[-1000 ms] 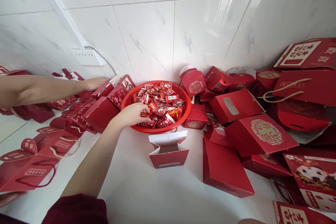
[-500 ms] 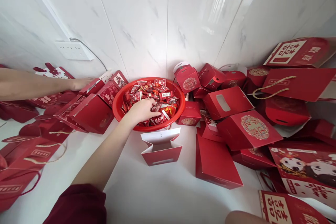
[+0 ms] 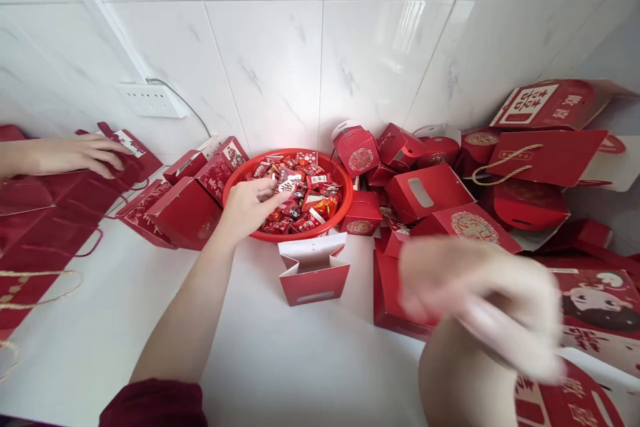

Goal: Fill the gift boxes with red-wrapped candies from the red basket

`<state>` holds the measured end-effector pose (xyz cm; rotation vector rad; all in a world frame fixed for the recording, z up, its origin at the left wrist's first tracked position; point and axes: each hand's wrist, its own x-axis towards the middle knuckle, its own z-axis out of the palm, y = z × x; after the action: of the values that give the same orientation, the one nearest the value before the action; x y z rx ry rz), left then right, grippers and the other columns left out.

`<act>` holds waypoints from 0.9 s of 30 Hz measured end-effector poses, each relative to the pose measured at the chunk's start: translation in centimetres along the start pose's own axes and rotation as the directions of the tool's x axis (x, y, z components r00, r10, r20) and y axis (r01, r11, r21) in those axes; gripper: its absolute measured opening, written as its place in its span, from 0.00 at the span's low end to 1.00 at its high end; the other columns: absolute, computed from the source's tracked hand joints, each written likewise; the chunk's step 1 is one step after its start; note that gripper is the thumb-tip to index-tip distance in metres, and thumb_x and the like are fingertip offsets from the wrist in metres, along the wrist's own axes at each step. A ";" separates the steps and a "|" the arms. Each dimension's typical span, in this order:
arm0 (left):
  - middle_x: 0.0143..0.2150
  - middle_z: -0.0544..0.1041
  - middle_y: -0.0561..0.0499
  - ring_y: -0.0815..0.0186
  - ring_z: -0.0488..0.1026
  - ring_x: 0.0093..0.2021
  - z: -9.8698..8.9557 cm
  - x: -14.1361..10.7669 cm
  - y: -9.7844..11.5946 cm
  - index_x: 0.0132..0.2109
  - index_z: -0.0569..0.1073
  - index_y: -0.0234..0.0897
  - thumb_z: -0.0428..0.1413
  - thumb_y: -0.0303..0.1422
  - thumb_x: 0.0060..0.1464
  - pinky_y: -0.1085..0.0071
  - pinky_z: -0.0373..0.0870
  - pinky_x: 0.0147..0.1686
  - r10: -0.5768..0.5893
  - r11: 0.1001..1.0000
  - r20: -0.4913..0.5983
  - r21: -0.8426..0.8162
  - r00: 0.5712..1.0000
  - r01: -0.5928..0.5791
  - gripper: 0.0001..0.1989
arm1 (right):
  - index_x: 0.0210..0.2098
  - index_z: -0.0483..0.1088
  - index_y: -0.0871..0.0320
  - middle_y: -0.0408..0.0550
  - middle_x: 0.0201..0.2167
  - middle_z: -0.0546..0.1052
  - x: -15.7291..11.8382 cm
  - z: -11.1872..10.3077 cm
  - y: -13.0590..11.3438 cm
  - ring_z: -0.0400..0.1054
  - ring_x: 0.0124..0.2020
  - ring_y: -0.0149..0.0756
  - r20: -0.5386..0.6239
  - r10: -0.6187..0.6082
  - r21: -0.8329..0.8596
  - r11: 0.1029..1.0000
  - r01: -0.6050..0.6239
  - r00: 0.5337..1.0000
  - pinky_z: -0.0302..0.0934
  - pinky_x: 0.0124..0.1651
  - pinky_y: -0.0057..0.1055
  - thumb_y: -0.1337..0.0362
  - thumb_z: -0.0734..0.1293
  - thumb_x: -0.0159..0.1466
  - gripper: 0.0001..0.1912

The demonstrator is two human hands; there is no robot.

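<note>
Over the left side of a red basin (image 3: 345, 210) full of wrapped sweets (image 3: 320, 180), my left hand (image 3: 255, 203) pinches a red and white wrapped sweet (image 3: 289, 181) between thumb and fingers. My right hand (image 3: 483, 300) is smeared by motion at the lower right, above the red boxes, its fingers curled; whatever it may hold cannot be made out. A small red box (image 3: 316, 285) stands with its top open on the white table, just in front of the basin, and neither hand touches it.
Another person's hand (image 3: 95, 152) rests over red gift bags (image 3: 35, 213) at the left. Red boxes (image 3: 185, 213) stand left of the basin. Many red boxes and bags (image 3: 430, 190) are piled at the right. Behind is a tiled wall (image 3: 380, 47) with a socket strip (image 3: 153, 100).
My left hand has drawn back leftward with a sweet pinched in it. My right hand has come up into view at the lower right. The other person's hand has moved left over the bags.
</note>
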<state>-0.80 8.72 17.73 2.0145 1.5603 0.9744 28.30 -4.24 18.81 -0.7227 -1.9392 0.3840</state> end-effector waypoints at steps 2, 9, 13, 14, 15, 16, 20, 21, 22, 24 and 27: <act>0.42 0.82 0.47 0.56 0.79 0.43 -1.2 -2.2 1.9 0.44 0.79 0.35 0.61 0.46 0.55 0.68 0.76 0.39 0.036 0.984 -0.001 -0.174 0.999 -0.036 0.18 | 0.53 0.71 0.51 0.49 0.46 0.79 2.8 1.9 1.6 0.76 0.40 0.39 -0.089 0.198 0.156 0.971 -0.183 0.976 0.73 0.41 0.37 0.60 0.65 0.69 0.13; 0.34 0.81 0.51 0.63 0.78 0.35 -0.2 -6.9 5.7 0.38 0.79 0.38 0.64 0.42 0.52 0.71 0.77 0.36 0.166 0.973 0.049 -0.168 0.985 -0.156 0.12 | 0.45 0.75 0.54 0.49 0.45 0.80 4.5 6.1 2.7 0.75 0.46 0.39 0.034 0.204 0.301 0.931 -0.205 0.978 0.71 0.50 0.36 0.61 0.67 0.68 0.08; 0.43 0.80 0.51 0.60 0.77 0.44 0.2 -6.8 5.0 0.45 0.76 0.43 0.64 0.42 0.53 0.68 0.75 0.46 0.217 0.975 0.092 -0.067 0.972 -0.211 0.15 | 0.44 0.74 0.54 0.47 0.43 0.80 3.9 5.8 2.4 0.76 0.45 0.37 0.015 0.166 0.251 0.954 -0.164 0.986 0.71 0.51 0.36 0.65 0.65 0.69 0.07; 0.46 0.79 0.51 0.59 0.76 0.48 0.1 -6.7 4.8 0.48 0.76 0.44 0.63 0.41 0.53 0.67 0.74 0.49 0.234 0.972 0.143 -0.028 0.962 -0.232 0.16 | 0.44 0.74 0.54 0.48 0.44 0.80 3.9 5.6 2.4 0.76 0.45 0.38 0.015 0.163 0.232 0.959 -0.162 0.987 0.70 0.52 0.36 0.65 0.65 0.69 0.07; 0.50 0.78 0.51 0.58 0.75 0.50 -0.1 -6.6 4.5 0.49 0.76 0.45 0.63 0.41 0.54 0.66 0.72 0.50 0.239 0.969 0.206 0.013 0.949 -0.247 0.16 | 0.45 0.74 0.54 0.48 0.44 0.80 3.9 5.5 2.5 0.76 0.46 0.38 0.016 0.163 0.212 0.963 -0.163 0.986 0.70 0.52 0.37 0.65 0.65 0.69 0.07; 0.52 0.76 0.50 0.57 0.74 0.52 -0.2 -6.5 4.2 0.49 0.76 0.46 0.62 0.41 0.55 0.66 0.72 0.50 0.230 0.965 0.275 0.057 0.934 -0.255 0.15 | 0.45 0.74 0.54 0.48 0.45 0.80 3.9 5.3 2.5 0.76 0.46 0.39 0.023 0.166 0.195 0.967 -0.167 0.986 0.71 0.52 0.37 0.65 0.64 0.70 0.07; 0.51 0.76 0.49 0.54 0.74 0.49 -0.2 -6.2 3.2 0.43 0.79 0.46 0.62 0.44 0.53 0.66 0.72 0.43 0.130 0.956 0.490 0.169 0.862 -0.240 0.13 | 0.45 0.74 0.54 0.49 0.44 0.80 4.0 4.9 2.8 0.76 0.45 0.39 0.075 0.127 0.161 0.977 -0.138 0.989 0.72 0.49 0.37 0.64 0.64 0.70 0.08; 0.49 0.76 0.49 0.54 0.75 0.48 -0.1 -6.1 3.1 0.43 0.79 0.46 0.62 0.44 0.52 0.65 0.72 0.43 0.121 0.955 0.507 0.174 0.853 -0.239 0.13 | 0.45 0.74 0.54 0.49 0.44 0.80 4.0 4.9 2.8 0.76 0.45 0.39 0.082 0.105 0.156 0.981 -0.117 0.991 0.71 0.49 0.37 0.64 0.64 0.70 0.07; 0.47 0.77 0.49 0.54 0.75 0.48 0.0 -6.1 3.0 0.43 0.79 0.46 0.62 0.44 0.51 0.65 0.71 0.43 0.123 0.956 0.512 0.170 0.850 -0.241 0.13 | 0.45 0.74 0.54 0.48 0.43 0.80 4.0 4.9 2.9 0.76 0.44 0.39 0.087 0.085 0.150 0.984 -0.097 0.993 0.71 0.49 0.36 0.65 0.64 0.70 0.07; 0.44 0.77 0.50 0.54 0.75 0.47 0.1 -6.0 3.0 0.42 0.79 0.48 0.62 0.44 0.52 0.66 0.71 0.42 0.143 0.955 0.514 0.153 0.846 -0.254 0.11 | 0.44 0.73 0.54 0.48 0.43 0.80 4.1 4.9 3.0 0.75 0.43 0.38 0.103 0.057 0.131 0.989 -0.071 0.993 0.70 0.49 0.36 0.65 0.63 0.70 0.07; 0.41 0.77 0.50 0.56 0.75 0.43 0.1 -5.9 3.0 0.41 0.79 0.47 0.60 0.46 0.55 0.68 0.69 0.37 0.159 0.949 0.546 0.145 0.823 -0.279 0.11 | 0.46 0.73 0.55 0.49 0.43 0.80 4.4 5.2 3.5 0.74 0.43 0.37 0.225 0.040 0.013 0.999 -0.044 0.973 0.68 0.48 0.35 0.68 0.62 0.70 0.10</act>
<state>0.55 2.28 18.12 2.3913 1.1824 0.2630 23.41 1.49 17.56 -0.7350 -2.1324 0.5282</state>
